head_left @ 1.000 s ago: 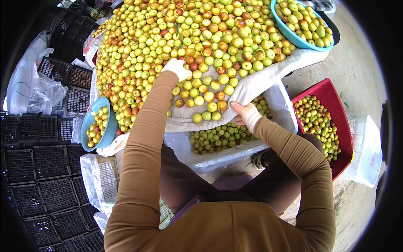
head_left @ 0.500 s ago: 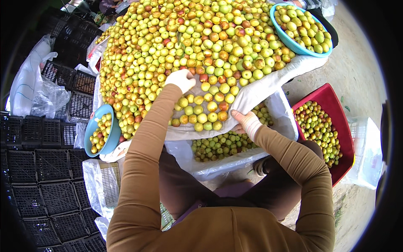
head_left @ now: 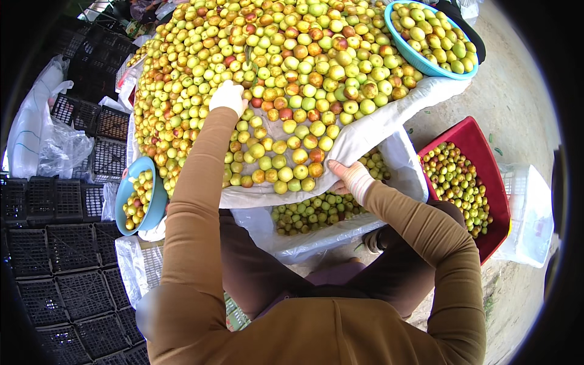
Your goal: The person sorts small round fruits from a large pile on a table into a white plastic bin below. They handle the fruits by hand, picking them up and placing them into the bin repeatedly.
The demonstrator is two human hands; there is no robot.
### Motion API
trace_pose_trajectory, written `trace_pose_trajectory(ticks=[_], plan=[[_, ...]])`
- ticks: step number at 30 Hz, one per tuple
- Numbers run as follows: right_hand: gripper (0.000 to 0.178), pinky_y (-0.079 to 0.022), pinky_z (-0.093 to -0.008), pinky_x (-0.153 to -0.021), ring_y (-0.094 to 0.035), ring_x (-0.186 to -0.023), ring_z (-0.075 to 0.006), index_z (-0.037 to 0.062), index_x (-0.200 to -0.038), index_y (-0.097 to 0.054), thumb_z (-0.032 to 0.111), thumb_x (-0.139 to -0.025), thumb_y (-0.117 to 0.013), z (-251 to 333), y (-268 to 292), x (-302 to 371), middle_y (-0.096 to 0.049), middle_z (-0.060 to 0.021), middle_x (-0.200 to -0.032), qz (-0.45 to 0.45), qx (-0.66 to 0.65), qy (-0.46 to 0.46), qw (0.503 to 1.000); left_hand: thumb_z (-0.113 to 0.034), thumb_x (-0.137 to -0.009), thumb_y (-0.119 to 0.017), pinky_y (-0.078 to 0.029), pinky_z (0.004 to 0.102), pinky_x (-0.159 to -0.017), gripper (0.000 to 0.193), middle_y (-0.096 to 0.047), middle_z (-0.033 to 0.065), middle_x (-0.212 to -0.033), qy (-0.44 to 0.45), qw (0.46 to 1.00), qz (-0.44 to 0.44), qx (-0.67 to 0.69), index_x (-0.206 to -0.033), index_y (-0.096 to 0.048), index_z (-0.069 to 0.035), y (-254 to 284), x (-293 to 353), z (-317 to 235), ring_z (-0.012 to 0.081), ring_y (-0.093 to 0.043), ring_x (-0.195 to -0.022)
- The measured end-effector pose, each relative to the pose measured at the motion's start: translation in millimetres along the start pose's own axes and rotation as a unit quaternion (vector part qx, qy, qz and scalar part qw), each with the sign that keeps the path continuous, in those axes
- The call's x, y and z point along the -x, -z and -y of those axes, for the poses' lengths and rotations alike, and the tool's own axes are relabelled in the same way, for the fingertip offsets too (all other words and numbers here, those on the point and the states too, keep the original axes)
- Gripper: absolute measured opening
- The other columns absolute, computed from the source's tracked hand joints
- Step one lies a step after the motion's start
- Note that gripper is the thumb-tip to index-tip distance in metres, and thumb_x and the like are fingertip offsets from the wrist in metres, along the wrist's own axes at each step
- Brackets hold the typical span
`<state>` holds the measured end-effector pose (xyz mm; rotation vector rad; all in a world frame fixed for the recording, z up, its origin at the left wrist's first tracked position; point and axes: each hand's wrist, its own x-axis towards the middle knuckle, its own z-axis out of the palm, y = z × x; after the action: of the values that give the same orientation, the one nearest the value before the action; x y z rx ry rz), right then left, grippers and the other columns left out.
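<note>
A broad heap of yellow-green jujubes (head_left: 201, 61), many with red-brown patches, lies on a pale cloth (head_left: 380, 121). My left hand (head_left: 227, 97), in a white glove, reaches in among the jujubes left of the heap's middle, back of the hand up; its fingers are hidden beneath it. My right hand (head_left: 349, 177), with a pale wrap around palm and wrist, grips the cloth's near edge, thumb on top and fingers underneath. Below that edge, a plastic-lined bin (head_left: 261, 234) holds greener jujubes and stands between my knees.
A red bin (head_left: 496, 201) of jujubes stands at right, beside a clear plastic-covered crate (head_left: 528, 213). A blue basket (head_left: 413, 55) of larger fruit sits at the far right; a blue bowl (head_left: 159, 198) of jujubes leans at left. Black crates (head_left: 73, 255) are stacked along the left.
My left hand has moved left and slightly farther over the heap. The right hand still grips the cloth edge. The whole view has shifted slightly.
</note>
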<state>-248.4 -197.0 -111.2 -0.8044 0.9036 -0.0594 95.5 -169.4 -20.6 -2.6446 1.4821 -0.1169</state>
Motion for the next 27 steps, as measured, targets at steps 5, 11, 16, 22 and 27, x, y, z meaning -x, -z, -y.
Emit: trace_pose_trajectory(ticks=[5,11,16,22,27], plan=[[0.064,-0.049,-0.0545,-0.093,-0.063,-0.103,-0.0454,-0.0028,-0.132,-0.043,0.035,-0.088,-0.07,-3,-4,-2,-0.06,-0.026,-0.121,0.006,0.009,0.007,1.0,-0.02,-0.082,-0.067,-0.049,0.039,-0.087,0.025,-0.059,0.0152,-0.115,0.121,0.929,0.024,0.348,-0.105,-0.068,-0.012,-14,-7,55,0.0301,-0.059,-0.098],[0.065,-0.052,-0.053,-0.088,-0.065,-0.098,-0.044,-0.0043,-0.13,-0.043,0.035,-0.087,-0.072,-6,2,-10,-0.062,-0.0266,-0.116,-0.01,0.008,0.007,1.0,-0.016,-0.084,-0.057,-0.044,0.0361,-0.101,0.042,-0.056,0.0179,-0.125,0.091,0.993,-0.025,0.072,-0.127,-0.06,-0.015,-15,7,22,0.0339,-0.055,-0.117],[0.064,-0.052,-0.0531,-0.088,-0.065,-0.098,-0.0441,-0.0037,-0.13,-0.043,0.034,-0.087,-0.071,-3,-1,-5,-0.062,-0.0268,-0.116,-0.007,0.006,0.005,1.0,-0.02,-0.085,-0.057,-0.048,0.0358,-0.095,0.035,-0.066,0.0158,-0.115,-0.018,0.986,0.088,0.138,-0.119,-0.066,-0.013,-15,12,26,0.0306,-0.062,-0.107],[0.062,-0.052,-0.0531,-0.088,-0.065,-0.097,-0.0438,-0.0021,-0.13,-0.045,0.034,-0.088,-0.071,-5,1,-6,-0.062,-0.0261,-0.116,-0.019,-0.002,0.008,1.0,-0.027,-0.088,-0.063,-0.053,0.0308,-0.074,0.031,-0.072,0.0074,-0.088,0.052,0.965,0.025,0.256,-0.11,-0.071,-0.008,-5,5,5,0.0166,-0.065,-0.076],[0.06,-0.051,-0.0531,-0.09,-0.065,-0.099,-0.0439,-0.0018,-0.131,-0.046,0.035,-0.089,-0.069,-3,-5,-3,-0.062,-0.0239,-0.118,-0.002,0.013,0.008,1.0,-0.044,-0.085,-0.067,-0.052,0.0339,-0.073,0.055,-0.071,0.0089,-0.103,0.14,0.942,0.073,0.297,-0.119,-0.065,-0.001,-24,-10,-1,0.0205,-0.067,-0.081]])
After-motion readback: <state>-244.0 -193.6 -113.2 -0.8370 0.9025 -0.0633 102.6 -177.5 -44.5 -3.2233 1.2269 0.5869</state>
